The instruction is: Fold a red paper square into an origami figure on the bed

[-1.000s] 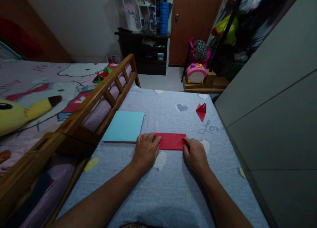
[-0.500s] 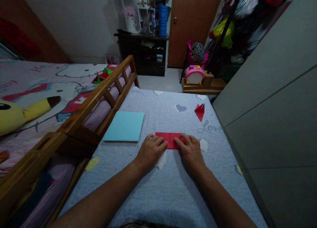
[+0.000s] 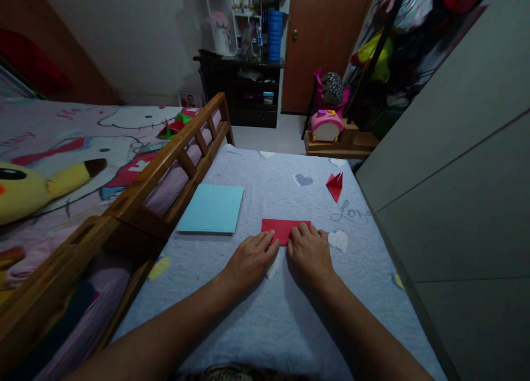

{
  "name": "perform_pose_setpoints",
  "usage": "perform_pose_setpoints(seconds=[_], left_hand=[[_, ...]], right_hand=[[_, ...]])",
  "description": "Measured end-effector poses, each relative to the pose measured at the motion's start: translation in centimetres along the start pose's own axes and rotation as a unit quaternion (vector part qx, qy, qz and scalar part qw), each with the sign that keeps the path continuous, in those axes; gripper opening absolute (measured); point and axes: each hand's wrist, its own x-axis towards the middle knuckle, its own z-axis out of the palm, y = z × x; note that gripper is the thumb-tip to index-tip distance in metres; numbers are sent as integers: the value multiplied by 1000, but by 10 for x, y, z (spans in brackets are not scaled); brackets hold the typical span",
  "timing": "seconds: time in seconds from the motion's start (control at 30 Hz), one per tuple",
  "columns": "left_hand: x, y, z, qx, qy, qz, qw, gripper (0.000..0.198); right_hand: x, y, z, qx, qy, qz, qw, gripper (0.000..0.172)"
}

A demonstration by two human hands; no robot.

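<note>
A red sheet of paper (image 3: 283,229), folded into a narrow rectangle, lies crosswise on the bed's blue-grey sheet (image 3: 248,326). On its lower left part rests my left hand (image 3: 253,255), fingers together and thumb at the near edge. My right hand (image 3: 309,250) presses the right half, fingers bent and thumb by the near edge. The fingers of both hands are closed on the paper and cover its lower corners. Farther off to the right sits a small folded red paper piece (image 3: 334,188) with pointed tips. To the left lies a stack of light blue square paper (image 3: 212,208).
A wooden bed rail (image 3: 165,176) runs along the left, with another bed and a yellow plush toy (image 3: 28,193) beyond it. A pale cabinet (image 3: 464,204) borders the right side. Past the bed's far end stand a dark shelf unit (image 3: 238,91) and a pink toy case (image 3: 327,128).
My right hand has slid left and nearer along the paper, uncovering its upper right corner. My left hand has moved down slightly toward the near edge. The view has shifted a little.
</note>
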Motion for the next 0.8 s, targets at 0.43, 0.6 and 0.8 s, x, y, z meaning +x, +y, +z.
perform_pose_setpoints(seconds=[0.43,0.6,0.8], left_hand=[[-17,-18,-10,-11,2,47,999,29],[-24,-18,-13,-8,-3,22,1000,23],[-25,-15,-12,1,-2,5,1000,13]], right_hand=[[0,-22,12,8,17,111,994,47],[2,-27,15,16,23,129,991,60],[0,-26,14,30,32,129,991,58]])
